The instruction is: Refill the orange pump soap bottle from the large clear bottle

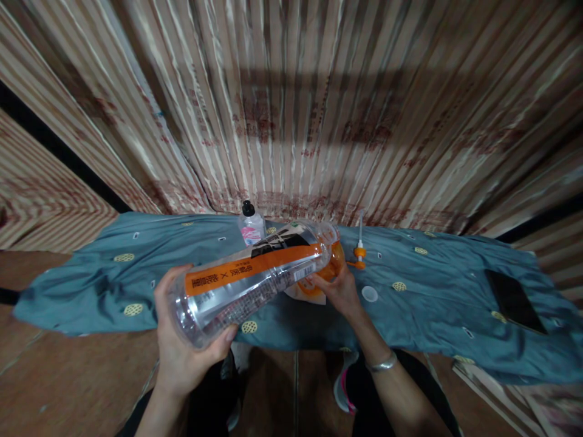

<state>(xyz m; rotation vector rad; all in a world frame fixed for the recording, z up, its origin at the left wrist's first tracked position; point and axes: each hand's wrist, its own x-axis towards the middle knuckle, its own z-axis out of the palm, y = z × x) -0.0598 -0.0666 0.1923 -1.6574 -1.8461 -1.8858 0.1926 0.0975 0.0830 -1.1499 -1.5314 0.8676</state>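
My left hand (182, 346) is closed round the base of a large clear plastic drink bottle (255, 273) with an orange and silver label. The bottle lies tilted across the middle, its neck end up and to the right. At that end my right hand (340, 290) grips an orange see-through bottle (337, 258), partly hidden behind the drink bottle. Whether the two mouths touch, I cannot tell. Below them a white and orange piece (312, 296) shows in part. To the right of my right hand lie an orange pump head (359, 254) with a clear tube and a round white cap (370, 294).
A blue-green patterned cloth (432, 291) covers the long low surface. A clear squeeze bottle (251, 229) with a black cap stands at the back. A dark flat phone-like slab (514, 300) lies at the right. Striped curtains (296, 109) hang behind.
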